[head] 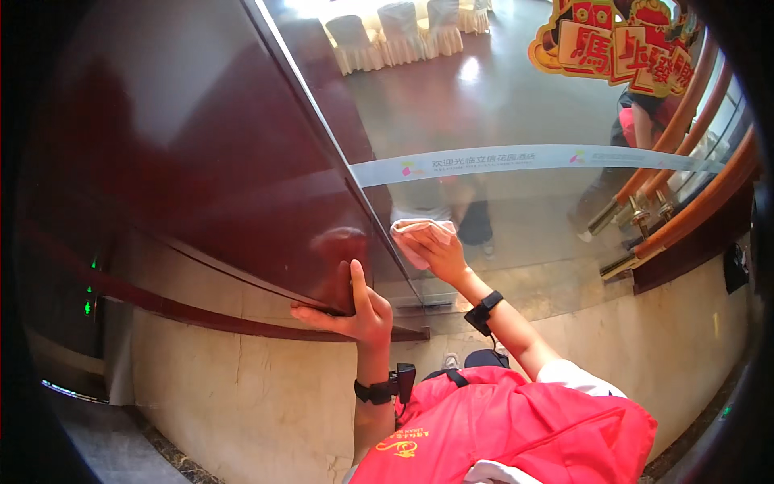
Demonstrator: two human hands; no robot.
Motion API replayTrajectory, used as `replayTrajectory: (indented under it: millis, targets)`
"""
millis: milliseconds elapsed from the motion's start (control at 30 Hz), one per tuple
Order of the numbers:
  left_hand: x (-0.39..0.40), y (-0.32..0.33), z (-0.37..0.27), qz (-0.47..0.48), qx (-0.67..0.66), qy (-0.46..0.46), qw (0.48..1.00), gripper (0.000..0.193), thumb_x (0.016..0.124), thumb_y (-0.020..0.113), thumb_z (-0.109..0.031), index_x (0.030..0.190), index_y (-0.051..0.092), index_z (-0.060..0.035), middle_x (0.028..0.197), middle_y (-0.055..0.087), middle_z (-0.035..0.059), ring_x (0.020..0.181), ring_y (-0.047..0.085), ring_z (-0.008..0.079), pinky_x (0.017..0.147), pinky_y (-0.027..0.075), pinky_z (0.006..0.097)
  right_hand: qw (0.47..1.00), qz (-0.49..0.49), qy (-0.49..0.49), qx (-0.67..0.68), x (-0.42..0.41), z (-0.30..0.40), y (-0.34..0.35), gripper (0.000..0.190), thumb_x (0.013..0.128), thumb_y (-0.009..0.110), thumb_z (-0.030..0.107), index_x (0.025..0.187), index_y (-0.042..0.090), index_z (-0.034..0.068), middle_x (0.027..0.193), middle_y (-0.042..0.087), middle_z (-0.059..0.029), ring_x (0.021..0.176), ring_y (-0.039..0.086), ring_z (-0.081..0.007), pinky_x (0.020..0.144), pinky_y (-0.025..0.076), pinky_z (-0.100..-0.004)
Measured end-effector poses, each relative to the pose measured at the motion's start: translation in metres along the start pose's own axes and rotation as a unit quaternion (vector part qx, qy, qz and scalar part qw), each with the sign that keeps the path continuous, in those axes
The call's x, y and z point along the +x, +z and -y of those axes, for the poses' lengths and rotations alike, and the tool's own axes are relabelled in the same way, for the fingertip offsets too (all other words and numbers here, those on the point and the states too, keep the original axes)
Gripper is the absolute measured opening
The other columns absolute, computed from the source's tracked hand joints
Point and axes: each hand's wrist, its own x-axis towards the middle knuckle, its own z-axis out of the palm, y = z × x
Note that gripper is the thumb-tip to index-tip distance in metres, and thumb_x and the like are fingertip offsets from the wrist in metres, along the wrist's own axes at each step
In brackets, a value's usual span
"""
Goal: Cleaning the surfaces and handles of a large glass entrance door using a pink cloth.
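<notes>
My right hand (444, 257) holds a folded pale pink cloth (417, 233) against a glass door pane (520, 212), low down and close to its left metal edge strip. My left hand (366, 311) rests at the lower corner of a glossy dark red panel (242, 181), its thumb and fingers spread around the corner. The left hand holds no tool. A white band (502, 162) bearing writing and small logos crosses the glass above the cloth. Both wrists wear black straps with small devices.
Curved wooden door handles (695, 224) with metal fittings stand at the right. A red and gold decoration (623, 48) is on the glass at the upper right. Covered chairs (402, 33) show beyond the glass. A pale marble floor (272, 387) with a dark border lies below.
</notes>
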Motion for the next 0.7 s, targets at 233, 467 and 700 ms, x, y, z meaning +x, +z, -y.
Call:
replayTrajectory:
  millis: [233,467,700]
  targets:
    - [-0.005,-0.003,0.033,0.011,0.039,0.010,0.999,0.030,0.075,0.042,-0.002,0.098,0.059,-0.0093,0.129,-0.009,0.0306,0.119,-0.008,0.0464,0.093,0.012,0.0544,0.995,-0.012,0.082,-0.057,-0.042,-0.028,-0.020,0.043,0.068,0.053,0.012,0.110,0.051,0.020,0.115,0.047,-0.0015,0.109,0.040,-0.0223,0.081,0.034,-0.0384]
    - [-0.003,-0.003,0.006,-0.007,0.034,-0.022,0.999,0.029,0.075,0.044,0.000,0.097,0.060,-0.0080,0.129,-0.007,0.0301,0.120,0.000,0.0453,0.094,0.019,0.0485,0.961,-0.138,0.167,-0.171,-0.100,-0.132,-0.098,0.055,0.074,0.047,0.009,0.125,0.027,0.004,0.127,0.027,-0.0187,0.117,0.025,-0.0391,0.095,0.022,-0.0460]
    - [0.006,-0.004,0.013,-0.036,0.060,-0.014,0.997,0.025,0.076,0.046,-0.004,0.096,0.060,-0.0079,0.130,0.000,0.0285,0.120,0.012,0.0434,0.091,0.031,0.0405,0.918,-0.223,0.250,-0.211,-0.099,-0.178,-0.165,0.058,0.078,0.042,0.012,0.129,0.015,0.005,0.132,0.014,-0.0187,0.117,0.028,-0.0306,0.092,0.027,-0.0361]
